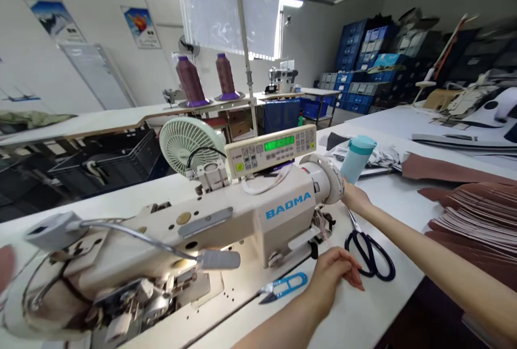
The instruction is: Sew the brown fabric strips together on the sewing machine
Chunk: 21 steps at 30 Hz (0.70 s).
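A white industrial sewing machine (242, 220) marked BAOMA fills the middle of the view. My right hand (356, 199) reaches past its handwheel (333, 176), at the wheel's edge and just below a teal bottle (357, 158). The right fingers are mostly hidden, so what they touch is unclear. Lower down, my left hand (335, 273) is over the white table with its fingers curled together. Whatever may be in that pinch is too small to make out. Blue thread snips (288, 283) lie left of this hand, and dark-handled scissors (369, 255) lie behind it to the right.
Stacked brown cut pieces (476, 220) lie on the right of the table. A control panel (272, 149) and a pale green fan (189, 144) stand behind the machine arm. A gooseneck lamp (218, 259) shines near the needle area. Two brown thread cones (189, 82) stand farther back.
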Each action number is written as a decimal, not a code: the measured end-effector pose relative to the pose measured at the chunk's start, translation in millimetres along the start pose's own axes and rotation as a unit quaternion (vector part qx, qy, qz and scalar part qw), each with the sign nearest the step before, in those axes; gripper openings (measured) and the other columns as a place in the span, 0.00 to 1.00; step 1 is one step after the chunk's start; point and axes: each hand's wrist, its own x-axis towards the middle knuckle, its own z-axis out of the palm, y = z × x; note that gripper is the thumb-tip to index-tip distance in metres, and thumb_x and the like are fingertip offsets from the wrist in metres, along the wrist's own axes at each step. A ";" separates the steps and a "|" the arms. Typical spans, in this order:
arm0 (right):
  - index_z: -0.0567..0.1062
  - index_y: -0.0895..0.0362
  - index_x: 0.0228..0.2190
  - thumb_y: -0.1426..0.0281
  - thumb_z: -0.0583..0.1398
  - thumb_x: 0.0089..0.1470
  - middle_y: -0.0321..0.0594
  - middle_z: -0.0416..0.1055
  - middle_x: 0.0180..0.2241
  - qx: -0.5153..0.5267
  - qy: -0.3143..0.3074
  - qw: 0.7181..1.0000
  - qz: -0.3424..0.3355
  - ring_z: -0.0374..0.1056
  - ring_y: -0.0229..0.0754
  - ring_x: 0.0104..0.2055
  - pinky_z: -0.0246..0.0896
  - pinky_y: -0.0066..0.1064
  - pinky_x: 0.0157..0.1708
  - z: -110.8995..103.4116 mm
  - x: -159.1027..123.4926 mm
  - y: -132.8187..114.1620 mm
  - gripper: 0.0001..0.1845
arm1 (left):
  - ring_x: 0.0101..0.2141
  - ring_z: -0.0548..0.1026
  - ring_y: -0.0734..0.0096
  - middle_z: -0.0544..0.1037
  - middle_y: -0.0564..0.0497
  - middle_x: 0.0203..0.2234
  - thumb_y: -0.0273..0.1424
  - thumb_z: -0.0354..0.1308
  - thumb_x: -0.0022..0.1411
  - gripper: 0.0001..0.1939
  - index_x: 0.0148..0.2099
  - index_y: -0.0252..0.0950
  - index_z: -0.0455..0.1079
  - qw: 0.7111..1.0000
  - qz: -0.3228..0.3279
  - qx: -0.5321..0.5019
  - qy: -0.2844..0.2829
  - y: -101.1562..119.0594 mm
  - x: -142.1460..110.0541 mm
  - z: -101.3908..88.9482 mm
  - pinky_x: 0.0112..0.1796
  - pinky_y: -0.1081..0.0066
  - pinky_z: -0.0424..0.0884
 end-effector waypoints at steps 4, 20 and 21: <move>0.66 0.58 0.48 0.64 0.50 0.63 0.43 0.75 0.30 -0.061 -0.003 0.998 0.006 0.71 0.45 0.29 0.59 0.32 0.25 -21.1 -40.9 1.6 0.15 | 0.25 0.76 0.70 0.78 0.45 0.38 0.39 0.67 0.46 0.23 0.43 0.34 0.69 0.995 -0.008 -0.097 0.012 1.9 7.4 -3.8 0.31 0.70 0.67; 0.65 0.51 0.46 0.65 0.47 0.62 0.39 0.74 0.42 -0.021 -0.049 0.998 0.013 0.72 0.44 0.39 0.59 0.30 0.32 -38.7 -96.3 -35.6 0.13 | 0.19 0.64 0.75 0.65 0.57 0.17 0.44 0.54 0.55 0.18 0.40 0.34 0.64 0.999 0.004 0.032 -0.012 -2.7 4.3 3.6 0.27 0.72 0.60; 0.65 0.52 0.46 0.65 0.46 0.63 0.40 0.74 0.43 -0.021 -0.046 0.998 0.024 0.72 0.44 0.40 0.59 0.30 0.32 -37.1 -84.7 -35.2 0.13 | 0.19 0.63 0.75 0.63 0.58 0.16 0.45 0.53 0.57 0.18 0.40 0.34 0.64 0.997 0.032 0.072 -0.003 -2.9 3.0 4.1 0.27 0.72 0.59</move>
